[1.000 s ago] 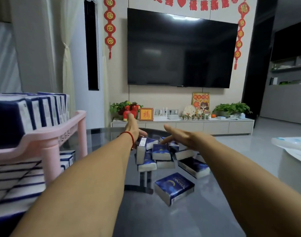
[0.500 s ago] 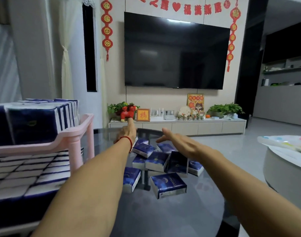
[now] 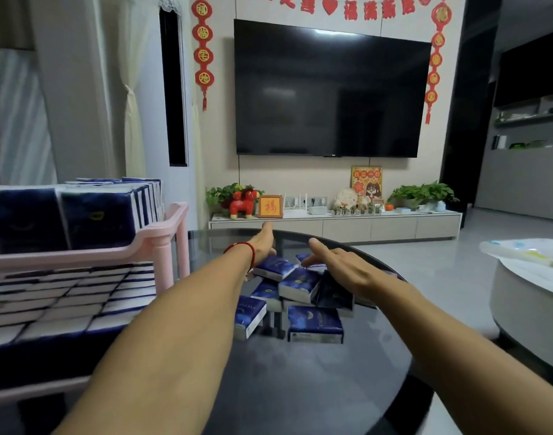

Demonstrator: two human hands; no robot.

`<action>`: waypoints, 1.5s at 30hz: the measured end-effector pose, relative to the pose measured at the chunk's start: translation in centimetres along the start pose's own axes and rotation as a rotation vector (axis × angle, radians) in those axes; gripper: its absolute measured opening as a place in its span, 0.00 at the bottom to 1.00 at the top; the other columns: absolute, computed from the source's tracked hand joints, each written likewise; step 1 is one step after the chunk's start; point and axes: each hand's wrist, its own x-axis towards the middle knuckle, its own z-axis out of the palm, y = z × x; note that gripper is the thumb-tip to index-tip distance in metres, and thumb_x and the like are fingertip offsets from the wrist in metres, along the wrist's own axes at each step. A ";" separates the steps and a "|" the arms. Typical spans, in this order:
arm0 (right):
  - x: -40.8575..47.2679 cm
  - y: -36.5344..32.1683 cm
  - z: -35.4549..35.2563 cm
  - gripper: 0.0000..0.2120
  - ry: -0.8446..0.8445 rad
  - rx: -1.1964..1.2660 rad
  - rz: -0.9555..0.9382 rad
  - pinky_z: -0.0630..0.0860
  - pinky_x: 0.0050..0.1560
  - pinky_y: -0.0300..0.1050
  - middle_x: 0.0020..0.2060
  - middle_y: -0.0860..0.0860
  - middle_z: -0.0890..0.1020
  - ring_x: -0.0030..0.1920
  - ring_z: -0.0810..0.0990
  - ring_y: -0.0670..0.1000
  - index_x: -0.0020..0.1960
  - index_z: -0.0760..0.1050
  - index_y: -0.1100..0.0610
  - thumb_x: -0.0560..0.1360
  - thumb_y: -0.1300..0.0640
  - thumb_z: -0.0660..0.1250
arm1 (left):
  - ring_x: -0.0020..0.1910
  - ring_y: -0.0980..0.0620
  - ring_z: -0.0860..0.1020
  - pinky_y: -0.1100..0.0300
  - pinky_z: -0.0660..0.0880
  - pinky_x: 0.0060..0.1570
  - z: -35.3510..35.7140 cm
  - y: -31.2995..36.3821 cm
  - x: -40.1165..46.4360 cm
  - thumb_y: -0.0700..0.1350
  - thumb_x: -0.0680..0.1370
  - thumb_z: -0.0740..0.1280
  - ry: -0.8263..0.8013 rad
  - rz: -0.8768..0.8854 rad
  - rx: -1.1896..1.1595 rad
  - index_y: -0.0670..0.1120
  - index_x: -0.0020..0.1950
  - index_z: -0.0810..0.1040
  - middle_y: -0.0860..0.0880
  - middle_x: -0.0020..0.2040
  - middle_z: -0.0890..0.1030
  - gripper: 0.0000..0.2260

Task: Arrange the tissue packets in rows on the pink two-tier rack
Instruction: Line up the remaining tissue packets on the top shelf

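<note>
On the dark glass table (image 3: 300, 387), your left hand (image 3: 262, 246) and right hand (image 3: 341, 265) are flanking the tissue packets (image 3: 300, 288), fingers straight, holding nothing. These packets are probably handling light, soft and slippery, so you are best squeezing gently across their long sides.

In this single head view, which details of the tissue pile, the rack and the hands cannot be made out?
- Loose dark blue tissue packets: exact count, since they overlap and the right hand covers some.
- Pink plastic two-tier rack: its left part is cut off by the frame edge.
- Left hand: fingertip contact is hidden behind the hand.
- Packet print: too small.
</note>
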 end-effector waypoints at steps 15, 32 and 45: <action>-14.2 -1.7 3.4 0.33 0.081 -0.485 -0.131 0.47 0.76 0.74 0.82 0.43 0.54 0.82 0.53 0.52 0.81 0.52 0.36 0.79 0.29 0.55 | 0.63 0.35 0.74 0.46 0.73 0.58 0.3 -5.4 -18.4 0.53 0.78 0.61 0.195 0.446 0.738 0.45 0.63 0.76 0.39 0.63 0.78 0.18; -16.8 -4.2 5.5 0.12 0.682 -0.055 -0.444 0.77 0.37 0.42 0.44 0.54 0.84 0.38 0.81 0.50 0.65 0.74 0.56 0.86 0.53 0.59 | 0.53 0.57 0.81 0.62 0.78 0.53 -3.2 -12.4 -26.3 0.47 0.80 0.68 0.133 0.609 0.086 0.52 0.60 0.81 0.54 0.54 0.83 0.09; -18.7 -12.8 9.5 0.12 0.182 0.529 -0.369 0.83 0.34 0.60 0.39 0.58 0.85 0.30 0.84 0.59 0.59 0.79 0.58 0.80 0.51 0.68 | 0.61 0.36 0.82 0.41 0.79 0.63 -4.8 -14.1 -30.3 0.48 0.77 0.73 -0.178 0.367 -0.723 0.39 0.70 0.73 0.37 0.62 0.83 0.25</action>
